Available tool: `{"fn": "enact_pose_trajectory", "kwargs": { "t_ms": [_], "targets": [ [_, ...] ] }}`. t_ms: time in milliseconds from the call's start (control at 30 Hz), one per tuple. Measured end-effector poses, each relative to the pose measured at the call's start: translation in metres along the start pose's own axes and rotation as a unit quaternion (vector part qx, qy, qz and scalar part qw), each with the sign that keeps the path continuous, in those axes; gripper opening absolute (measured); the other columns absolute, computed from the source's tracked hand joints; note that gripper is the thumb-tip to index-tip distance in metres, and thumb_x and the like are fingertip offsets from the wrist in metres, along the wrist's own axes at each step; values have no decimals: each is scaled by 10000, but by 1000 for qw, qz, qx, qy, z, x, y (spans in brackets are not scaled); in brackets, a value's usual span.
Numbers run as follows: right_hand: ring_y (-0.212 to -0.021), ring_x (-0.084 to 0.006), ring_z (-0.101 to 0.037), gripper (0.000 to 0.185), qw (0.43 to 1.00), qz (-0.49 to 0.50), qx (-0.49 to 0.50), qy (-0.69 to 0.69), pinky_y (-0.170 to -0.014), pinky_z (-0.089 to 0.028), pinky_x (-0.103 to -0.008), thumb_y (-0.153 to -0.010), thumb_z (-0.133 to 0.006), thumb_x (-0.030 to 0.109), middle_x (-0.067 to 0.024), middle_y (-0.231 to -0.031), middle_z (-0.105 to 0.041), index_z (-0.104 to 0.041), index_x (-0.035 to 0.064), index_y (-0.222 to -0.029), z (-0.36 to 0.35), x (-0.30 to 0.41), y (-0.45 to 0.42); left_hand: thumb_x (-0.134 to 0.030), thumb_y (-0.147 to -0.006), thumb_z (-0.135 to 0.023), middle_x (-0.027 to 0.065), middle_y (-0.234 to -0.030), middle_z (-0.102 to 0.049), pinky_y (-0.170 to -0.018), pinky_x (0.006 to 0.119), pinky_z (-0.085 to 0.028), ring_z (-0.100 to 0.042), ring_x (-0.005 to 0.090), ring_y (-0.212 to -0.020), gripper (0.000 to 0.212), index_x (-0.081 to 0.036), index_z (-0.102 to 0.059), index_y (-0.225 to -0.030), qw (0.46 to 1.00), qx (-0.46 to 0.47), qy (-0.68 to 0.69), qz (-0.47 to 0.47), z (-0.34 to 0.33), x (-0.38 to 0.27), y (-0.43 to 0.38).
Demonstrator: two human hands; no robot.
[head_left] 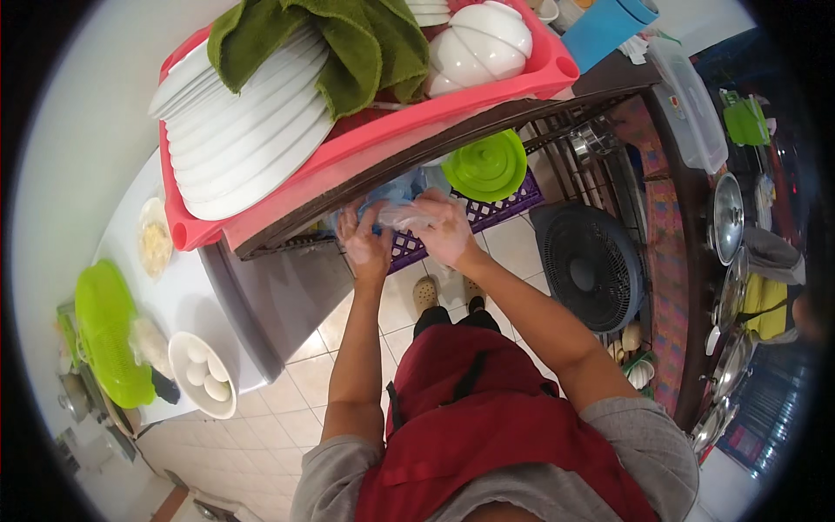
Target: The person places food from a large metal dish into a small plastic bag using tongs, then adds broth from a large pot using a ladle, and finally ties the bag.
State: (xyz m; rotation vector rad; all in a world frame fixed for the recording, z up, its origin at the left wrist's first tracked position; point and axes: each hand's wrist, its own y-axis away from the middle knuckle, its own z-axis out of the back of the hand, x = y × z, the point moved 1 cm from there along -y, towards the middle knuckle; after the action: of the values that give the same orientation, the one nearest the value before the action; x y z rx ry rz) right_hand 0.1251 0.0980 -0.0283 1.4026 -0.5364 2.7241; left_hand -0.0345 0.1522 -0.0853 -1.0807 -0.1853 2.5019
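My left hand (364,243) reaches beneath the edge of the dark shelf top, its fingers bent beside blue translucent plastic (399,188). Whether it grips that plastic I cannot tell. To its right, my right hand (447,228) pinches a thin piece of clear plastic film (403,216), which stretches toward my left hand. Both hands look whitish and shiny, perhaps from thin clear gloves. Below them is a purple plastic crate (502,205) with an open lattice. A lime green round lid (486,164) rests over the crate, close to my right hand.
Above stands a pink dish rack (365,150) with white plates (251,143), white bowls (483,46) and a green towel (365,52). A black fan (584,267) is at the right. At left, a white counter (248,339) bears a bowl (225,408) of several eggs.
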Motion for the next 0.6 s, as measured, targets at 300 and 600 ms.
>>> {"fn": "enact_pose_trajectory", "kwargs": {
  "t_ms": [300,600],
  "targets": [
    [-802,-331,-665,186,984,-159,-4,-80,-711,-520,-392,-805,-675,116,-190,-902,-675,-665,24,-967,28,4,2,-157,-707,-731,171,-1309,-525,-1016,497,-310,-486,350,-1188,391,-136,-682,-1095,995,2,-23,-97,10,-37,-7],
    [-914,-367,-656,215,997,-59,48,-10,-767,-519,-385,-823,-598,71,-174,-967,-679,-646,35,-1029,26,8,17,-95,-728,-639,181,-1016,-547,-827,442,-422,-534,358,-956,270,-20,-534,-965,998,-45,21,-45,-31,1,-15]
  ]
}}
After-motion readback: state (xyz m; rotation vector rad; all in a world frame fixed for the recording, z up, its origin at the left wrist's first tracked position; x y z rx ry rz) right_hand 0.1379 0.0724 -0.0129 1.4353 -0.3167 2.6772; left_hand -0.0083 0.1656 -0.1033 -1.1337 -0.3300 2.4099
